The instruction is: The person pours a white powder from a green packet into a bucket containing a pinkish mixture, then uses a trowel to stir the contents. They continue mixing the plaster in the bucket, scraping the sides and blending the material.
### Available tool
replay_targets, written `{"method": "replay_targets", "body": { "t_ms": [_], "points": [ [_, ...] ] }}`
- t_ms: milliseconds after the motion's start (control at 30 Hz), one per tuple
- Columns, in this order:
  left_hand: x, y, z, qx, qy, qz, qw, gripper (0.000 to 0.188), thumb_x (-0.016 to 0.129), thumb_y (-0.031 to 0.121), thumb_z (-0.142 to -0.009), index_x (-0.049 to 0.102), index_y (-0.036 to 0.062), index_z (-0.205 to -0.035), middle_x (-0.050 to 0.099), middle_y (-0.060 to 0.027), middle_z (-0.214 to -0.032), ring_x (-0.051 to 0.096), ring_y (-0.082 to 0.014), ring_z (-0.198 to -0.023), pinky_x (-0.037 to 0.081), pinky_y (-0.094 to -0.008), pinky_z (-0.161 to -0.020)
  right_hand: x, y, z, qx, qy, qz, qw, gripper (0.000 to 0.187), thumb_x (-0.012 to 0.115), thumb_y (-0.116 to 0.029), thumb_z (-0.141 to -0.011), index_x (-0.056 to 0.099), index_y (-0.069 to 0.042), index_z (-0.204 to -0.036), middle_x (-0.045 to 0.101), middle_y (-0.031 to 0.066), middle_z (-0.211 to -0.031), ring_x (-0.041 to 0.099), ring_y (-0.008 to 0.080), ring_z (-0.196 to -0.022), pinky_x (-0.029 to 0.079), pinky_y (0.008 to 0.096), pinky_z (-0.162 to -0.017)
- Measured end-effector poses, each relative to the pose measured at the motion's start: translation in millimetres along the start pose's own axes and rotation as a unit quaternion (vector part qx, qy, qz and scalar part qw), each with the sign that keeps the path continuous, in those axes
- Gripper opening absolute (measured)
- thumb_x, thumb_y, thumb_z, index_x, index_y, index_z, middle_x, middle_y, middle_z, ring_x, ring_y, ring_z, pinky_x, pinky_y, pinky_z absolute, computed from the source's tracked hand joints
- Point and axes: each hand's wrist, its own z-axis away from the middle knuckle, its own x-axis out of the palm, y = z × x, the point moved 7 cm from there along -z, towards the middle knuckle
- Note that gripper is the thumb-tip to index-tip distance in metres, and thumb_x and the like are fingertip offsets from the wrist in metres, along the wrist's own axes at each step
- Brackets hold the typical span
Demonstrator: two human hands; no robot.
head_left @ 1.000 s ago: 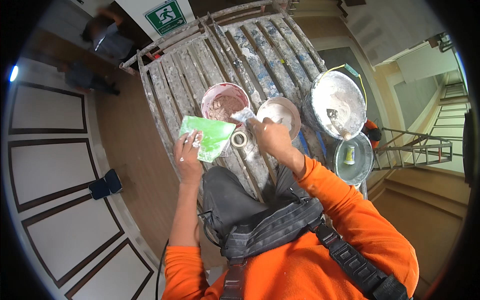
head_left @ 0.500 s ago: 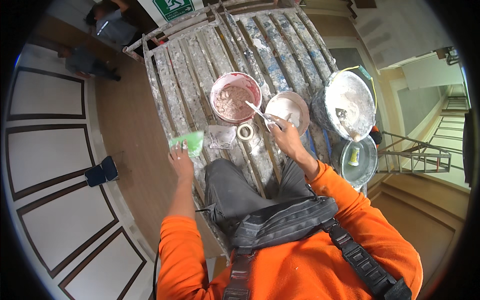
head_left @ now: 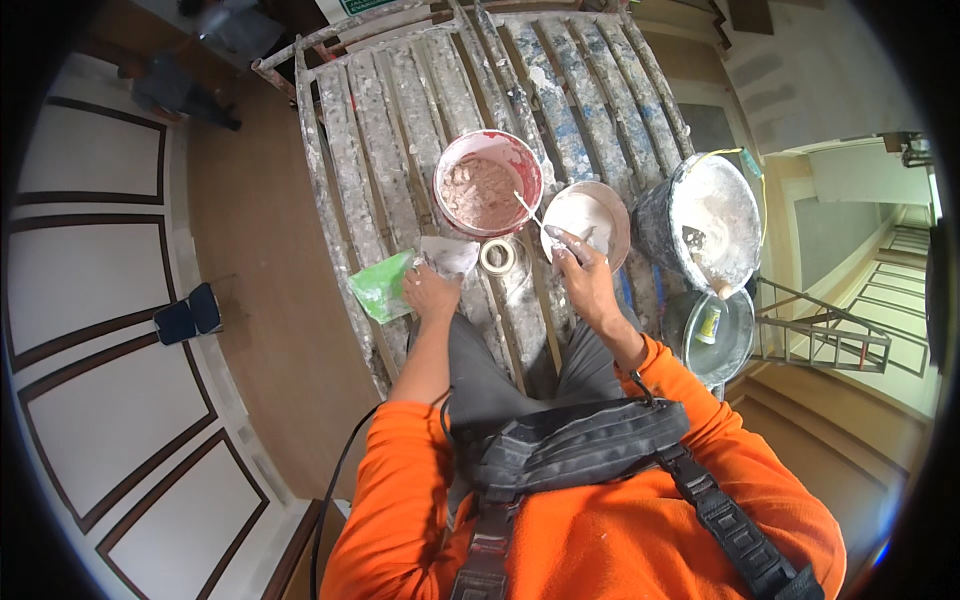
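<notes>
My left hand (head_left: 432, 292) is closed on a green plastic spreader (head_left: 380, 286), smeared with white, held over the left side of the platform. Beside its fingers a whitish flat piece (head_left: 455, 254) lies on the slats. My right hand (head_left: 585, 275) grips a thin, white-coated putty knife (head_left: 529, 211), its handle hidden in the fingers. The blade end reaches over the near right rim of a red-and-white bucket (head_left: 442, 172) of lumpy pinkish powder or paste. Just behind that hand stands a smaller bucket (head_left: 622, 232) with smooth white compound.
The slatted platform (head_left: 375, 130) is crusted with paint. A tape roll (head_left: 484, 257) lies between my hands. At right are a large white-smeared bucket (head_left: 655, 225) and a bucket of water (head_left: 735, 365) holding a yellow-labelled container. A ladder (head_left: 825, 345), folding chair (head_left: 188, 315) and people (head_left: 180, 92) are beyond.
My left hand has swung right, toward my body, turning the green spreader so it points left. My right hand keeps the putty knife at the red-and-white bucket. The whole view has shifted slightly.
</notes>
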Motion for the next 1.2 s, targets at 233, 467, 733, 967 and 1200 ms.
{"method": "replay_targets", "body": {
  "t_ms": [233, 467, 733, 967, 1200],
  "points": [
    [19.6, 11.8, 0.4, -0.028, 0.023, -0.018, 0.999, 0.073, 0.085, 0.040, -0.070, 0.057, -0.0025, -0.122, 0.044, -0.0192, -0.137, 0.038, -0.0360, -0.132, 0.032, -0.0446, -0.111, -5.7, 4.8, 9.5, -0.006, 0.006, 0.006, 1.000, 0.036, 0.055, -0.014, -0.098, 0.064, -0.001, -0.131, 0.064, 0.0037, -0.083, 0.056, 0.0092, -0.077, 0.048, 0.0283, -0.073],
    [20.7, 8.7, -1.9, -0.006, 0.041, 0.006, 0.999, 0.067, 0.082, 0.029, -0.072, 0.054, -0.0030, -0.124, 0.047, -0.0205, -0.133, 0.040, -0.0376, -0.130, 0.032, -0.0470, -0.111, -2.7, 19.3, 4.4, -0.001, -0.002, 0.015, 1.000, 0.036, 0.056, -0.013, -0.098, 0.064, 0.001, -0.130, 0.066, 0.0055, -0.085, 0.058, 0.0104, -0.079, 0.049, 0.0293, -0.075],
    [29.7, 10.6, -6.8, 0.001, 0.019, 0.008, 1.000, 0.061, 0.080, 0.026, -0.073, 0.055, -0.0026, -0.121, 0.049, -0.0216, -0.131, 0.042, -0.0388, -0.128, 0.033, -0.0483, -0.110, 1.7, 13.8, 8.6, 0.001, -0.011, 0.004, 1.000, 0.035, 0.057, -0.012, -0.097, 0.066, -0.005, -0.130, 0.065, 0.0034, -0.083, 0.055, 0.0085, -0.075, 0.048, 0.0273, -0.072],
    [0.9, -1.4, -4.0, -0.060, 0.050, 0.062, 0.995, 0.076, 0.083, 0.038, -0.075, 0.052, -0.0049, -0.130, 0.048, -0.0227, -0.138, 0.042, -0.0395, -0.133, 0.035, -0.0507, -0.110, -0.3, 17.2, 8.7, -0.003, -0.015, 0.020, 1.000, 0.037, 0.056, -0.012, -0.098, 0.064, -0.005, -0.133, 0.064, 0.0013, -0.090, 0.055, 0.0088, -0.080, 0.048, 0.0265, -0.075],
    [-3.0, -163.1, -30.1, -0.329, 0.144, 0.198, 0.912, 0.083, 0.086, 0.033, -0.076, 0.045, -0.0065, -0.137, 0.060, -0.0236, -0.129, 0.059, -0.0399, -0.118, 0.046, -0.0488, -0.101, 12.5, -9.5, 18.0, -0.137, -0.015, 0.100, 0.985, 0.036, 0.055, -0.010, -0.099, 0.062, -0.003, -0.133, 0.071, 0.0148, -0.116, 0.065, 0.0183, -0.102, 0.049, 0.0320, -0.092]
  ]
}}
